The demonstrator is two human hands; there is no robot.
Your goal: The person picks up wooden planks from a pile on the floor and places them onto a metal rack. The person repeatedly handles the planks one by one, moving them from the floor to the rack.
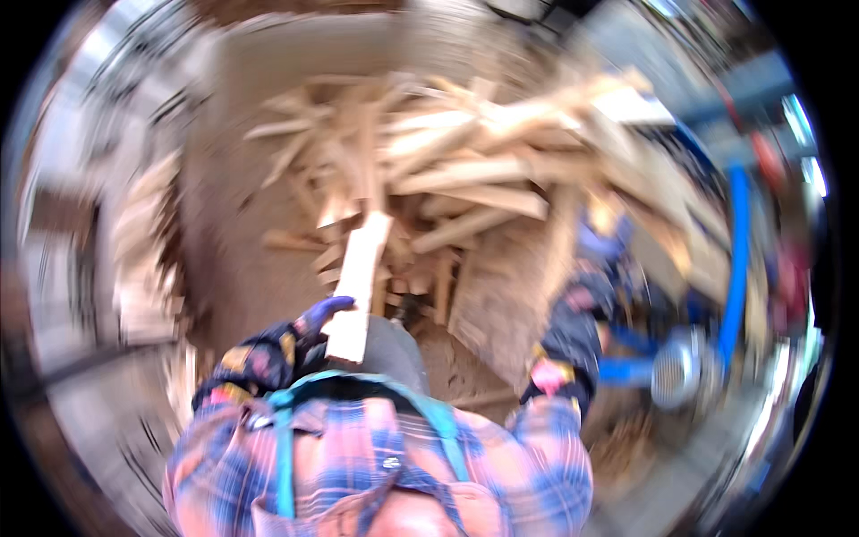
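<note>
In a purple glove, my left hand (324, 313) is closed on the near end of a pale wooden board (358, 285). The board points away from me, toward a heap of split wood (465, 170). My right hand (607, 240), gloved in blue-purple, reaches out to the right beside the heap. It is smeared by motion, and a yellowish patch shows at its fingers, so what it touches is unclear. Dark patterned sleeve covers show on both forearms.
More stacked wood (148, 251) lies at the left. On the right stand a bent blue bar (735, 259) and a grey motor-like cylinder (682, 369). A flat brown panel (506, 304) slants between the heap and my right arm. Much of the picture is blurred.
</note>
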